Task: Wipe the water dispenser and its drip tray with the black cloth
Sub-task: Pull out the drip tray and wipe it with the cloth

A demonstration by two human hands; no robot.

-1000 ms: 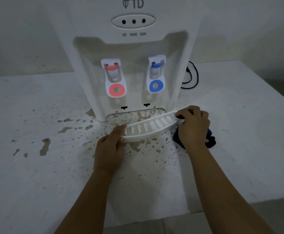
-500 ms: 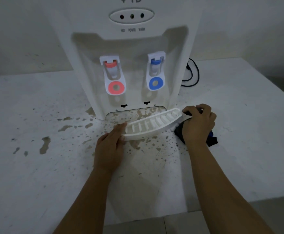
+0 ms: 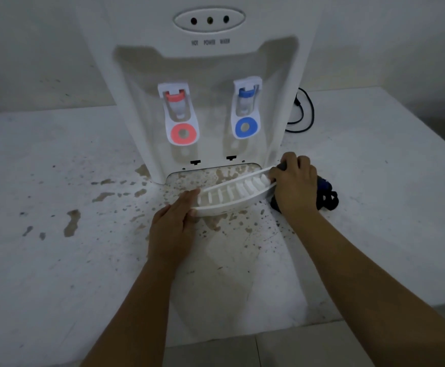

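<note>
drip tray (image 3: 232, 193) being held tilted in front of the water dispenser (image 3: 203, 83).
left hand (image 3: 172, 226) is gripping its left end; right hand (image 3: 294, 185) is pinching its right end, over the black cloth (image 3: 327, 196) lying on the stained surface (image 3: 57, 181).

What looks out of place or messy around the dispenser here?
The drip tray is out of its slot, held tilted by both hands. Brownish stains spatter the table before the dispenser and inside the empty slot.

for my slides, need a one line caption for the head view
Both hands, left and right, hold the white drip tray tilted before the water dispenser, black cloth beneath the right hand.
</note>
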